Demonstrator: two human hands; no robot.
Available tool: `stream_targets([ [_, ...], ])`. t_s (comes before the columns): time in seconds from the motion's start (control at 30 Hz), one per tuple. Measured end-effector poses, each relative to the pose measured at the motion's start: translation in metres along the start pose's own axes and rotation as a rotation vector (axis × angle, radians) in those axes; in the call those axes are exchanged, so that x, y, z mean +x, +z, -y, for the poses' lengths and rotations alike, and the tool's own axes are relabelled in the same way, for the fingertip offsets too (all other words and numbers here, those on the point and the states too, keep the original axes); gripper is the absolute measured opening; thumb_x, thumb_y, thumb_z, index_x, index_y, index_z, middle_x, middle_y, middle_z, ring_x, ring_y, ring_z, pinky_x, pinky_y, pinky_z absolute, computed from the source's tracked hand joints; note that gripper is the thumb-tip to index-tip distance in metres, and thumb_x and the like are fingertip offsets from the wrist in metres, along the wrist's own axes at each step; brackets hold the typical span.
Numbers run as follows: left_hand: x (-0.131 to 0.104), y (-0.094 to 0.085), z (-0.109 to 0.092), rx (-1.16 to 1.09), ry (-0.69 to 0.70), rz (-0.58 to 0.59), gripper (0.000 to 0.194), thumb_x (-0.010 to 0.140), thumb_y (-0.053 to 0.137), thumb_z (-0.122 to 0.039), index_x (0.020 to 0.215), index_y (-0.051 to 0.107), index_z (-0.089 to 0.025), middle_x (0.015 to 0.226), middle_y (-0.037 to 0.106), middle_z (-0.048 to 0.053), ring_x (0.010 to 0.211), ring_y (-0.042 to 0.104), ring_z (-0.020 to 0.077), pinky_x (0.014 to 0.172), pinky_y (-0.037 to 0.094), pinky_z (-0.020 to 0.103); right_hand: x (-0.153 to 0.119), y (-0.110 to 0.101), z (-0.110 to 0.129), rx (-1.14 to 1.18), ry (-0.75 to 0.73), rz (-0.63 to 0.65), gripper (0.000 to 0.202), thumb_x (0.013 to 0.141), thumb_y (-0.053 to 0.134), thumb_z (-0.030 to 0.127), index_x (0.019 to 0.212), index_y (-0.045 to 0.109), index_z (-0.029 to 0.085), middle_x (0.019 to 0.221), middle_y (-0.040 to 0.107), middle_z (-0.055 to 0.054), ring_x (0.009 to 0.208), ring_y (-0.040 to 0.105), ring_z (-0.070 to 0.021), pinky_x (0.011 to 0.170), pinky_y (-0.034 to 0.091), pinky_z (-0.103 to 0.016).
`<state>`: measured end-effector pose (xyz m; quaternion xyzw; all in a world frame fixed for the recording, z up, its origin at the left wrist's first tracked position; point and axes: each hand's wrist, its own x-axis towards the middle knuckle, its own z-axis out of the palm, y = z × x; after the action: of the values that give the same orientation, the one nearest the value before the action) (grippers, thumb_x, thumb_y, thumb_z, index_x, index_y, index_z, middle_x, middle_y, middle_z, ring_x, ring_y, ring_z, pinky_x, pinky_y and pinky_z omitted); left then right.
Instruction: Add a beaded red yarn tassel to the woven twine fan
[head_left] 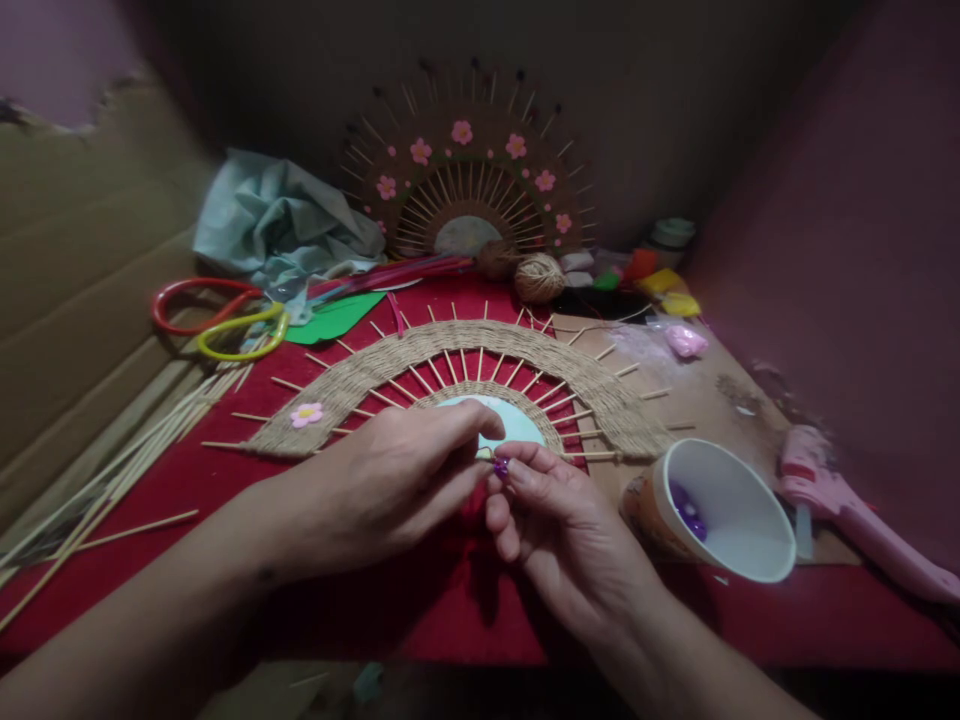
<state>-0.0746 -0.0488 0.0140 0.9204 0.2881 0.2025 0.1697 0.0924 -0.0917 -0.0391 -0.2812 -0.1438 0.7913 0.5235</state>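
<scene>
In the head view my right hand (577,530) pinches a small shiny purple bead (501,468) between thumb and forefinger. My left hand (397,475) meets it from the other side, fingers closed around a thin dark strand (485,453) that runs to the bead; whether it is wire or thread I cannot tell. Behind both hands lies a woven twine fan (465,338) with wooden sticks as ribs, a pale blue half-round centre (525,428) and a pink flower (306,416) on its left end. A paper cup (750,510) with purple beads (688,512) leans to the right of my right hand.
A finished-looking fan with pink flowers (463,132) stands at the back. Scissors (244,335) and loose sticks (142,455) lie left; a pink glue gun (847,490) lies right. Twine balls (538,278), cloth (274,225) and green sheet (337,318) sit behind.
</scene>
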Motion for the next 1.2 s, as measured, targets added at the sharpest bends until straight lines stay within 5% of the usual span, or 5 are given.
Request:
stream_targets([
  [0.3,0.000,0.001,0.003,0.050,0.098,-0.031,0.016,0.091,0.048,-0.011,0.104,0.053,-0.018,0.087,0.063,0.000,0.073,0.059,0.0089,0.064,0.044,0.019,-0.002,0.000,0.000,-0.006,0.009,-0.006,0.012,0.076,0.068,0.012,0.086,0.062,0.012,0.062,0.064,-0.002,0.050,0.060,-0.0092,0.041,0.047,-0.015],
  [1.2,0.000,0.011,0.005,0.194,0.186,-0.115,0.011,0.092,0.047,-0.015,0.088,0.057,-0.015,0.079,0.060,0.002,0.064,0.055,0.0101,0.054,0.041,0.021,-0.001,-0.001,0.000,0.016,0.018,0.017,0.003,0.079,0.065,0.011,0.079,0.062,0.010,0.064,0.065,-0.001,0.050,0.060,-0.0084,0.040,0.047,-0.014],
])
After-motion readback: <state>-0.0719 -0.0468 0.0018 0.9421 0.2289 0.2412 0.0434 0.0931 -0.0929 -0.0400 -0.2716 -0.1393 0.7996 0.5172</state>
